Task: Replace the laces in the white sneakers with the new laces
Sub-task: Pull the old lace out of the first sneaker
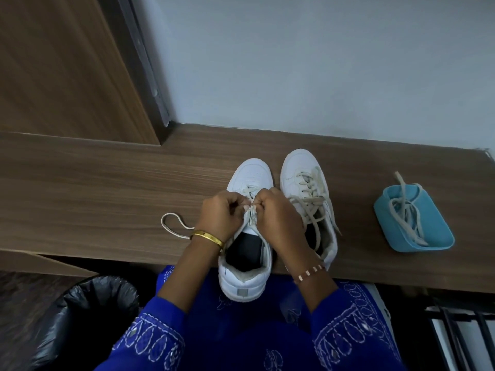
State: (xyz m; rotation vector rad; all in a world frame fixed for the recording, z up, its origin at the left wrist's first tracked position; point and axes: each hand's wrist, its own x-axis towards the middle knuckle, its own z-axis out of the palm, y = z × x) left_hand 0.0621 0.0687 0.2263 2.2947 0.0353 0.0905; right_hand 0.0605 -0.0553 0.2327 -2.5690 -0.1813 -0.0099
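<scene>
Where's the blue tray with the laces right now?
In the head view, the blue tray sits on the wooden desk at the far right, apart from the right-hand sneaker, with loose laces inside.

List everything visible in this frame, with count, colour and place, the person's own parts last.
sneakers: 2, white, side by side on the desk; the left one's heel overhangs the front edge.
lace loop: 1, cream, on the desk left of the left wrist.
tray: 1, light blue, right end of the desk.
laces in tray: a cream bundle, count unclear; one end sticks out.
desk: 1, brown wood grain, against the wall.
bin: 1, black liner, lower left.
left hand: gold bangle, pinches the lace at the left sneaker's eyelets.
right hand: beaded bracelet, pinches there too.
</scene>
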